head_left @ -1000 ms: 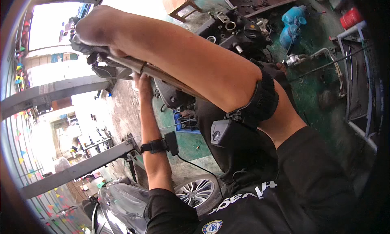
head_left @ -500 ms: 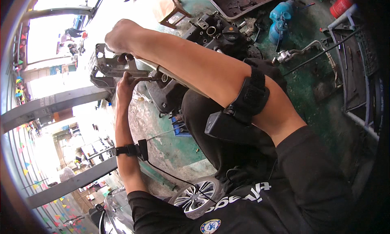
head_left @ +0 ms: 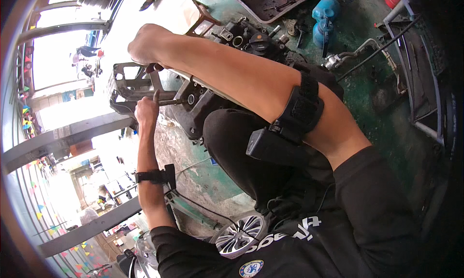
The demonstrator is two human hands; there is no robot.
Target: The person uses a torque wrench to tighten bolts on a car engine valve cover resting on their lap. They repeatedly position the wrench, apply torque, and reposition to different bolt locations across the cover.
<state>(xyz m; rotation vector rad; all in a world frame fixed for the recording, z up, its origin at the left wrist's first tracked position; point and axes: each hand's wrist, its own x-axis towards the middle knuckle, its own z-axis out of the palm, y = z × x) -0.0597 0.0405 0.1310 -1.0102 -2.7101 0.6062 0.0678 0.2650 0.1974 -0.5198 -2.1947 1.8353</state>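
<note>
My left hand is closed round the end of a dark metal rod-like tool, thumb raised. The tool's far end meets the edge of a dark engine part, beside a round opening. Farther away, my right hand is curled with its back toward me. Its dark fingertips show below, near a grey cast metal frame, and whatever they grip is hidden. Under my right forearm runs a pale straight edge, partly covered by the arm. The engine with a black round cap lies beyond.
Blue bottles stand on the green floor, near a brown metal tray. A bent metal pipe and a metal rack are at the right. A wooden stool stands behind; a wheel lies near me.
My left hand has shifted slightly down and left relative to the engine part, and its thumb now points up. The whole view has shifted a little. My right hand stays by the metal frame.
</note>
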